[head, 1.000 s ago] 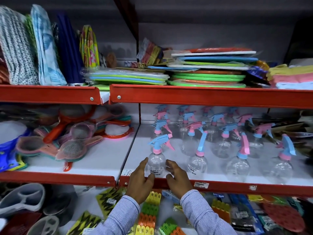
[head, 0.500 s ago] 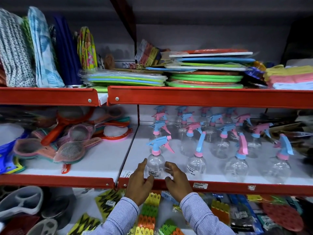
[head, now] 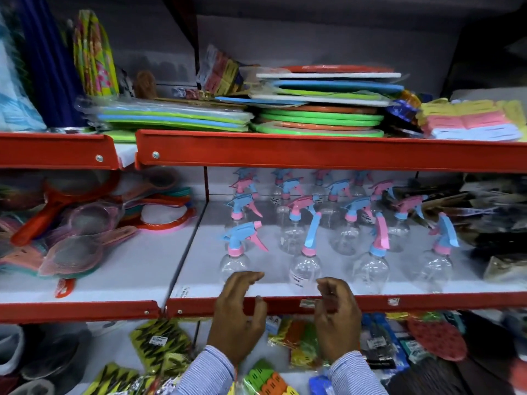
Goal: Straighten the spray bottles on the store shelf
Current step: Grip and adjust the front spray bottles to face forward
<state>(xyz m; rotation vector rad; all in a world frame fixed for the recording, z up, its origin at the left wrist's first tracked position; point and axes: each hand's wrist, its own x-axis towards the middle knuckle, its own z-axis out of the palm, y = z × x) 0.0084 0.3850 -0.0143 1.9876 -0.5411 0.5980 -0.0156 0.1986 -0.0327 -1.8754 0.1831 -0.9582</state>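
Head view, lower centre: left hand (head: 239,312) and right hand (head: 338,310) loosely curled, gripping nothing, flanking the second front bottle (head: 305,270). Bottles crowd mid-shelf (head: 427,301). Risk: clumsy nudge topples light, close-packed neighbours like dominoes.

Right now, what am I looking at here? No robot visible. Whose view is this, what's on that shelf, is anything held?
No machine: a person wears one wide-angle camera on the head, looking down at two bare hands. The left hand and right hand hover open at the red front lip of the white middle shelf, holding nothing. On the shelf stand rows of clear plastic spray bottles with pink and blue trigger heads; the front-left bottle is just beyond the left fingers. Mesh strainers lie further left, stacked coloured mats above.
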